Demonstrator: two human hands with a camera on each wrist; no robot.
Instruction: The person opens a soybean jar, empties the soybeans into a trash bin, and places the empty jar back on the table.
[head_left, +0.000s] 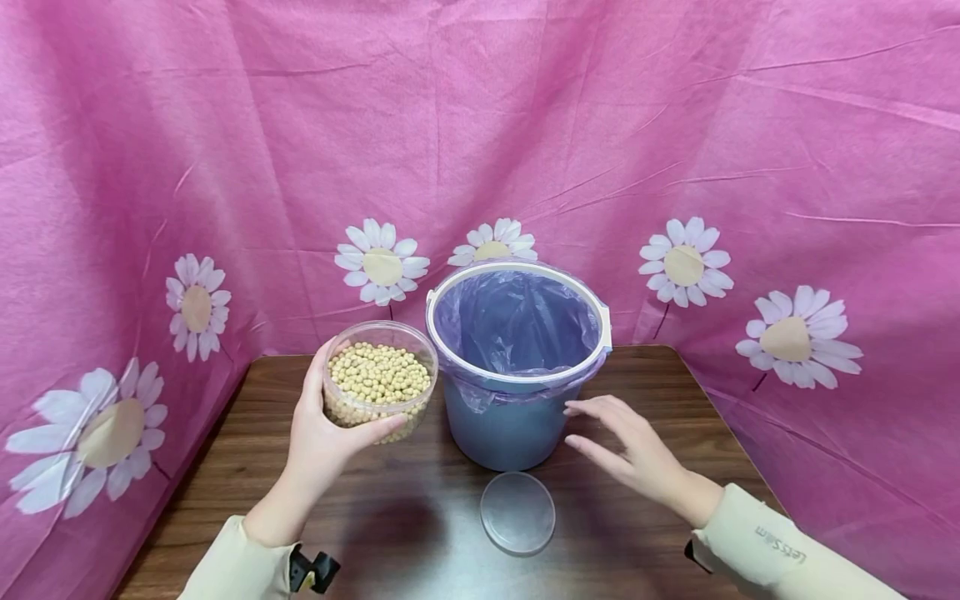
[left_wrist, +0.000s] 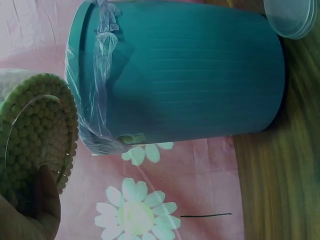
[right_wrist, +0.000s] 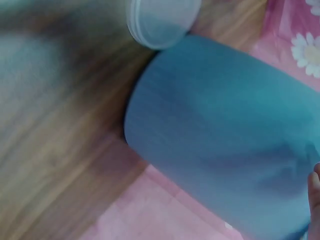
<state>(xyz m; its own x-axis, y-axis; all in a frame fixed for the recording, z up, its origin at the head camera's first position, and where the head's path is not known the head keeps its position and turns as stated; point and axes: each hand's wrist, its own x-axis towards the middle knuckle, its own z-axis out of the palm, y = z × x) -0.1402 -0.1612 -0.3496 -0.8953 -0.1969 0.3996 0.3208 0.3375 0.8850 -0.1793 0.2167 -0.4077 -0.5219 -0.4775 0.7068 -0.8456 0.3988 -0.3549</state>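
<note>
**Teal bucket, a tub of beans, and one blurry wrist view**

Teal plastic bucket point(head_left: 517, 367) is the landmark here: it stands upright on the brown wood counter point(head_left: 225, 467), lined with a thin purple bag point(head_left: 517, 321) folded over its white rim. Just left of the bucket, the left hand point(head_left: 322, 433) holds a clear round tub of pale beans point(head_left: 378, 379) up off the counter, fingers and thumb curled round the tub's lower wall. The tub has no lid on and sits just beside the bucket's rim, level with it; I can't tell whether they touch. From the left wrist view you only get the tub's bottom point(left_wrist: 35, 135) and a bit of thumb, rest is cut off at the edge.

Right of the bucket, the right hand point(head_left: 637, 446) hovers low with fingers straight and spread, holding nothing, fingertips close to the bucket's side. Whether they actually touch it is hard to make out. The right wrist view is smeared with blur: mostly bucket wall point(right_wrist: 225, 135) and only a sliver of the hand at the edge.

In front of the bucket, a clear round lid point(head_left: 517, 512) lies flat on the counter, near the bucket's base. Pink daisy-print cloth point(head_left: 480, 125) hangs behind and to both sides of the bucket. Cream sleeves are cut off at the frame bottom.
</note>
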